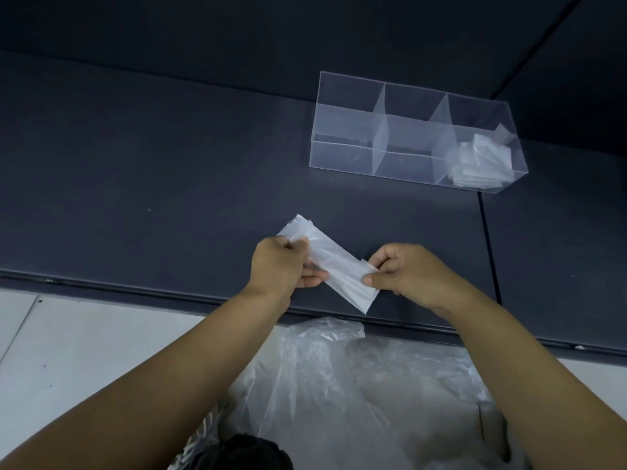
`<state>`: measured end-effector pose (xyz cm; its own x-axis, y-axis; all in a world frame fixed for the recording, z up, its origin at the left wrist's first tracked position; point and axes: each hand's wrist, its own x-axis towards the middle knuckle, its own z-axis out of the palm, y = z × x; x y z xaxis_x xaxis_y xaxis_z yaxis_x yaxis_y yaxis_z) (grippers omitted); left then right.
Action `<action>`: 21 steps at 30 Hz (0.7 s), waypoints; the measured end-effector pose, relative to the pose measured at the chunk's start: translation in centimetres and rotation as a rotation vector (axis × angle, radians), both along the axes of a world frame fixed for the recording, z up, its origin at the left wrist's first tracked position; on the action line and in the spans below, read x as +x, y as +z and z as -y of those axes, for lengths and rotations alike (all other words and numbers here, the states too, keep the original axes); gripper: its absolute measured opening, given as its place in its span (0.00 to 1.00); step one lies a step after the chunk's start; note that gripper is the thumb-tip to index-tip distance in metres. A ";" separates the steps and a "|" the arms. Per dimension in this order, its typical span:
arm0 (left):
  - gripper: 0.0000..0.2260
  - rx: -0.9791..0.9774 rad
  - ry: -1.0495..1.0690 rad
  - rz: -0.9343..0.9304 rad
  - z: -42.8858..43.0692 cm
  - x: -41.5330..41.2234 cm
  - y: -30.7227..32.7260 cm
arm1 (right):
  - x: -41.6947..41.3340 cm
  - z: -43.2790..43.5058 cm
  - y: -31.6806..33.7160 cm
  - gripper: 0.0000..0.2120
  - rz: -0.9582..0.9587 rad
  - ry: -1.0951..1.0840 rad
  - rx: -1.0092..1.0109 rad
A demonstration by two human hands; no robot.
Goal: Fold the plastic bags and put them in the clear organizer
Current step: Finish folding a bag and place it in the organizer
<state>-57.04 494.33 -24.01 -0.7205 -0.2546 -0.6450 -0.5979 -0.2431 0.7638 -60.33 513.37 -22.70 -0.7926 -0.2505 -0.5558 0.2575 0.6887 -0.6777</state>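
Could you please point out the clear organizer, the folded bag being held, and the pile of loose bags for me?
clear organizer (342, 158): head view, front wall of its left compartment.
folded bag (339, 266): head view, middle of the strip.
loose bags (339, 385): head view, centre of the crumpled pile.

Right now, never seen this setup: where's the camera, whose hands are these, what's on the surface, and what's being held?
There is no robot here. A single wide-angle camera worn on a person's head looks forward and down at their bare arms. The left hand and right hand each pinch one end of a partly folded plastic bag, held over a dark mat. A clear organizer stands on the mat, with folded bags in its right end. A heap of loose bags lies on the pale floor nearest the person.
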 end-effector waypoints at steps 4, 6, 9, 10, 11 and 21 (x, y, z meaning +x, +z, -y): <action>0.08 -0.169 0.001 -0.080 0.9 -0.2 -0.2 | 0.2 0.2 0.0 0.08 -0.024 -0.012 0.014; 0.05 -0.400 0.015 -0.184 1.7 -0.1 -0.4 | 0.1 0.2 0.0 0.09 -0.025 -0.012 0.024; 0.07 -0.971 -0.128 -0.591 1.4 1.3 0.4 | 0.1 0.3 0.2 0.09 -0.011 -0.004 0.031; 0.07 -1.067 -0.273 -0.762 0.6 2.0 0.5 | 0.0 0.3 0.2 0.09 -0.010 -0.001 0.031; 0.08 -1.103 -0.453 -0.892 -0.3 2.7 0.4 | 0.0 0.4 0.3 0.09 -0.011 0.004 0.028; 0.23 -0.974 -0.708 -0.723 -1.8 4.8 -1.6 | 0.1 0.5 3.2 0.05 0.189 -0.184 -0.226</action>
<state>-52.21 496.10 -25.66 -0.9747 0.1727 0.1418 0.2234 0.7382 0.6365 -60.26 512.84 -19.54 -0.7246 -0.2464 -0.6436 0.4988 0.4568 -0.7365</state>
